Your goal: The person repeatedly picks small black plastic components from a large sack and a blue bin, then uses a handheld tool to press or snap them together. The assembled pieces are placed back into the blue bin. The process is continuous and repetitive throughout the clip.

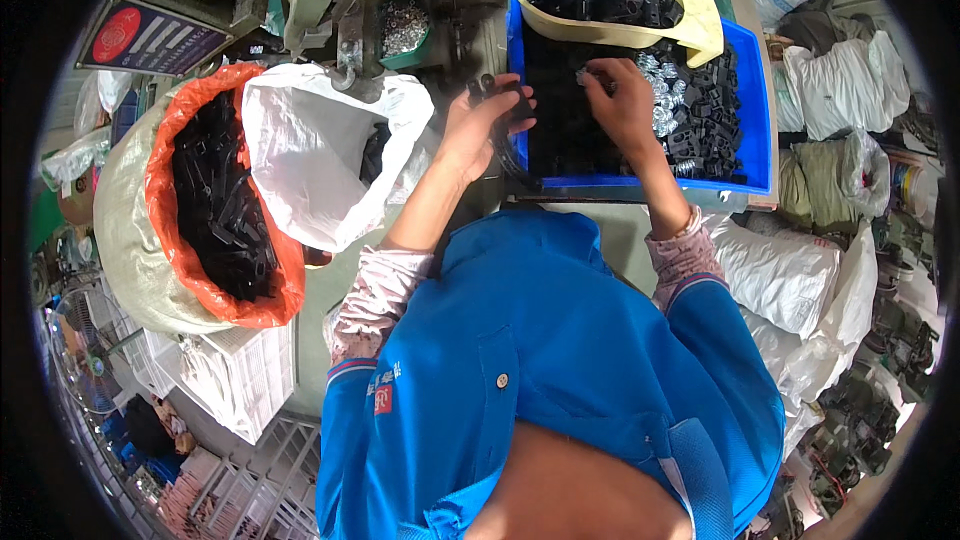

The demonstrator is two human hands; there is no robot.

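A curved black part (506,145) sits at the upper centre of the frame, the left hand (490,115) clamped on it, probably to steady it. The right hand (622,105) is pinched together, apparently on a small shiny piece (583,76), above the blue bin (762,105), likely set close for easy reach. The yellow tub (600,33) rests across the bin's far side, perhaps to save room. Counted: one bin, one yellow tub, one green tub (408,59) upper centre-left, two open bags (290,140) left; the loose pieces are uncountable.
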